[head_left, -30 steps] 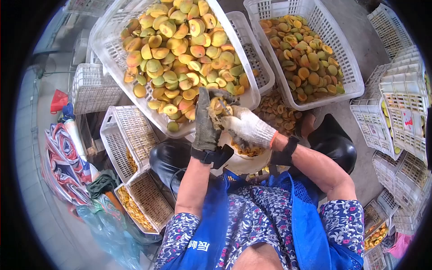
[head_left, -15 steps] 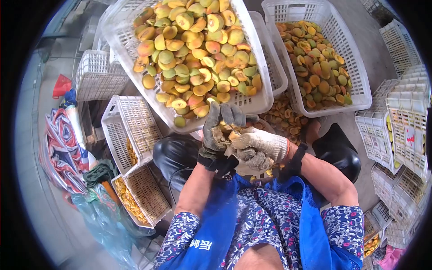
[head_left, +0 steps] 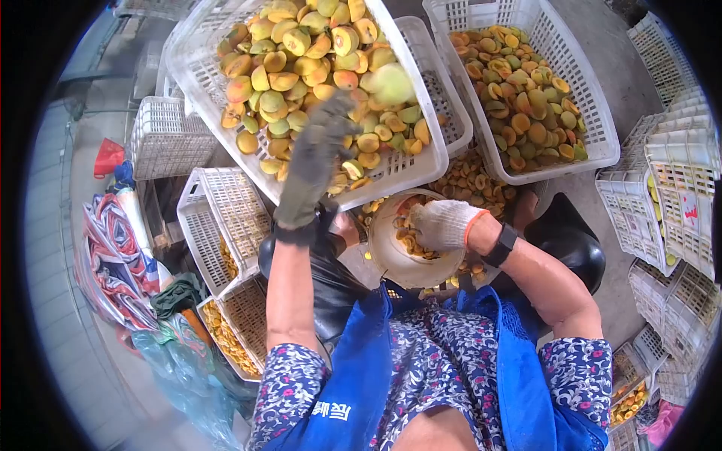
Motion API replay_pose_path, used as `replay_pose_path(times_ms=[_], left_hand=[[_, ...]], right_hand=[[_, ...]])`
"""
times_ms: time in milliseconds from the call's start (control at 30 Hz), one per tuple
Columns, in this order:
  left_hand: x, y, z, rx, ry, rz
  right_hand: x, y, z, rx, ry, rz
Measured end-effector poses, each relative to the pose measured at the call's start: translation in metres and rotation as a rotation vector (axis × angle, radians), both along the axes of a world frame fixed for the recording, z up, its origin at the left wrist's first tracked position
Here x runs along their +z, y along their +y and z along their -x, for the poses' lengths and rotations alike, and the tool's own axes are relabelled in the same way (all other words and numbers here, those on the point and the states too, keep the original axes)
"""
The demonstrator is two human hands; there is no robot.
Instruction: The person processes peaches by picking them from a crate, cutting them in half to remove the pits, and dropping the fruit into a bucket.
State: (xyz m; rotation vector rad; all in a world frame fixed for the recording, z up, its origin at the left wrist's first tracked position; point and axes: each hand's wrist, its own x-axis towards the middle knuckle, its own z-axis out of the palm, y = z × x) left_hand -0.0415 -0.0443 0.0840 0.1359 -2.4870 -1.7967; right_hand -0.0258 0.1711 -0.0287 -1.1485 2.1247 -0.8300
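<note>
My left hand [head_left: 320, 146], in a dark grey glove, is stretched out over the near part of a white plastic crate [head_left: 259, 169] full of halved peaches [head_left: 289, 79]. Its fingers are smeared by motion but look extended. Just past them, a blurred pale green peach piece [head_left: 391, 83] shows above the pile, apart from the hand. My right hand [head_left: 445, 224], in a dirty white knit glove, is curled at the far right inside of a round white bucket [head_left: 391, 267] between my knees. Cut fruit bits [head_left: 408, 234] lie in the bucket beside it; I cannot tell what the curled fingers hold.
A second white crate [head_left: 602, 150] of peach halves stands at the right. More cut fruit [head_left: 474, 184] lies behind the bucket. White crates [head_left: 681, 203] are stacked at far right. Left are baskets [head_left: 233, 218], striped sacking [head_left: 113, 255] and plastic sheet [head_left: 177, 376].
My hands were together over the bucket, working on a piece of fruit. My left hand has swung forward over the crate; my right has dropped into the bucket, whose inside now shows.
</note>
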Motion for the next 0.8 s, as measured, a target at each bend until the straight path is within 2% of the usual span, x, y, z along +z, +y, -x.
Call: replay_pose_path(times_ms=[33, 100, 133, 200, 233, 300, 367, 400, 433, 467, 500, 533, 567, 633, 667, 733, 767, 800], left_hand=[[-0.033, -0.018, 0.003, -0.007, 0.004, 0.004], [-0.091, -0.044, 0.008, -0.42, -0.521, 1.248], [-0.1, -0.046, 0.004, -0.426, -0.52, 1.252], [-0.111, -0.049, -0.006, -0.491, -0.339, 1.399], [-0.111, -0.052, -0.008, -0.493, -0.341, 1.396], [-0.108, -0.057, -0.006, -0.286, -0.377, 1.142], [-0.081, -0.048, -0.004, -0.198, -0.406, 1.07], [-0.075, -0.048, -0.006, -0.118, -0.413, 0.652], [-0.061, -0.043, -0.008, -0.039, -0.405, 0.233], [-0.047, -0.033, -0.012, 0.007, -0.449, 0.043], [-0.04, -0.026, -0.015, 0.013, -0.444, 0.038], [-0.036, -0.022, -0.018, 0.004, -0.428, -0.061], [-0.033, -0.017, -0.021, -0.005, -0.41, -0.161], [-0.028, -0.008, -0.026, -0.018, -0.42, -0.213], [-0.028, -0.004, -0.028, -0.036, -0.435, -0.26], [-0.033, 0.004, -0.034, -0.054, -0.329, -0.272], [-0.036, 0.008, -0.036, -0.072, -0.23, -0.275], [-0.039, 0.011, -0.038, -0.04, -0.192, -0.355]], right_hand=[[0.002, 0.0, 0.004, -0.008, -0.046, 0.0], [0.006, 0.001, 0.014, 0.054, 0.032, -0.038], [0.006, 0.002, 0.015, 0.078, 0.011, -0.039], [-0.001, 0.003, 0.017, 0.102, -0.015, -0.044], [-0.01, 0.001, 0.016, 0.098, -0.024, 0.043], [-0.008, -0.001, 0.023, 0.095, -0.021, 0.132], [0.013, -0.003, 0.032, -0.057, -0.131, 0.16], [0.005, -0.004, 0.035, 0.021, 0.174, 0.294], [0.015, -0.006, 0.037, 0.028, 0.18, 0.292], [0.029, -0.008, 0.037, -0.129, 0.098, 0.349], [0.037, -0.009, 0.038, -0.286, 0.015, 0.405], [0.034, -0.009, 0.041, -0.242, 0.139, 0.452], [0.035, -0.011, 0.041, -0.233, 0.144, 0.448], [0.039, -0.019, 0.04, -0.481, -0.249, 0.415], [0.042, -0.022, 0.041, -0.476, -0.244, 0.41], [0.048, -0.026, 0.043, -0.588, -0.654, 0.428], [0.049, -0.025, 0.045, -0.582, -0.648, 0.422], [0.05, -0.024, 0.046, -0.613, -0.878, 0.399]])
